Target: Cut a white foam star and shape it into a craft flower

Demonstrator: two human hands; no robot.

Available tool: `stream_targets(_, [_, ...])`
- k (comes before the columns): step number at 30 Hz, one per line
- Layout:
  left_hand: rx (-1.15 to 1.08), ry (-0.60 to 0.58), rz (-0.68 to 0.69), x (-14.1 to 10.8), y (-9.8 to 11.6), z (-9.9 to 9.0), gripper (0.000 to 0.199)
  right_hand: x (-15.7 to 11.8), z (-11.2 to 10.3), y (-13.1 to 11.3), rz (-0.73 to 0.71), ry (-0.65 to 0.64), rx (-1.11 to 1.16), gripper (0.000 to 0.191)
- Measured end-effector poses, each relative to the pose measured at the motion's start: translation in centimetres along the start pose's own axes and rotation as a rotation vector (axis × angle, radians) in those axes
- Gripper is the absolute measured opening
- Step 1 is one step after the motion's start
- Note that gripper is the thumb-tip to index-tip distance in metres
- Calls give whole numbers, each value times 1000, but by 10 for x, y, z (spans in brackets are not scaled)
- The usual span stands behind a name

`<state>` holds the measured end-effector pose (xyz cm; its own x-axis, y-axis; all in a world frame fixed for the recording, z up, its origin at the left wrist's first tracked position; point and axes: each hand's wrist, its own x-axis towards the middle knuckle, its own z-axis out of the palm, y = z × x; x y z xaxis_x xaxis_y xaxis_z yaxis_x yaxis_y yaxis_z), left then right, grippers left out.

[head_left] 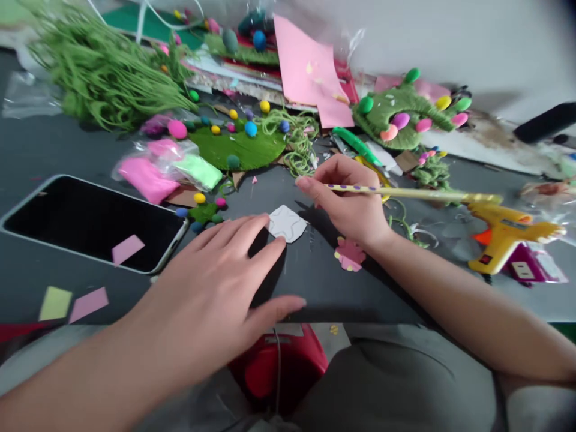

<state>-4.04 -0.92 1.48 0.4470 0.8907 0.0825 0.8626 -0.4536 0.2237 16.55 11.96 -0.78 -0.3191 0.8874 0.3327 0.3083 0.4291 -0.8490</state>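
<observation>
A small white paper piece (287, 224) with a star outline drawn on it lies on the dark table. My left hand (220, 273) rests open, its fingertips on the paper's left edge and its thumb stretched out to the right. Pinched in my right hand (346, 201) is a pale yellow pencil (405, 192) with purple dots, just right of and above the paper. The pencil's writing tip is hidden by my fingers. A pink flower-shaped paper cutout (350, 254) with yellow dots lies below my right wrist.
A phone (90, 222) lies at left, near pink and yellow paper scraps (55, 303). At right stands a yellow hot glue gun (499, 234). Green yarn (121, 72), bagged pink clay (148, 180), green felt pieces (243, 147) with coloured balls and pink paper (306, 66) crowd the back.
</observation>
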Motion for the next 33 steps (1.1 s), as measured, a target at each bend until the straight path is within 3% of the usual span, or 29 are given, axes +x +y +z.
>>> stream_targets(3, [-54,5,-84,9,2,-3,38,9,-14,-1,-164,-117,-108,16])
stream_targets(6, [-102,131,-175,16,4,-3,32,21,-30,2,-386,-193,-308,22])
stream_targets(8, [-30,158,-203,20,5,-2,38,25,-36,4,-418,-235,-409,26])
stream_targets(10, [88,118,-234,22,7,-1,51,28,-37,6,-411,-268,-489,41])
stream_targets(13, [155,65,-305,26,8,1,50,28,-34,4,-311,-275,-508,64])
stream_targets(15, [106,75,-331,30,8,0,44,27,-32,2,-192,-217,-325,62])
stream_targets(19, [-105,123,-364,35,8,-1,37,21,-35,-1,125,96,264,38])
stream_targets(22, [-241,152,-362,36,13,3,38,11,-46,-1,243,267,439,27])
stream_targets(28, [-495,205,-250,31,28,11,17,-10,-67,-4,411,367,787,30])
stream_targets(33, [-743,271,-203,33,42,12,19,-18,-75,-6,429,399,932,21])
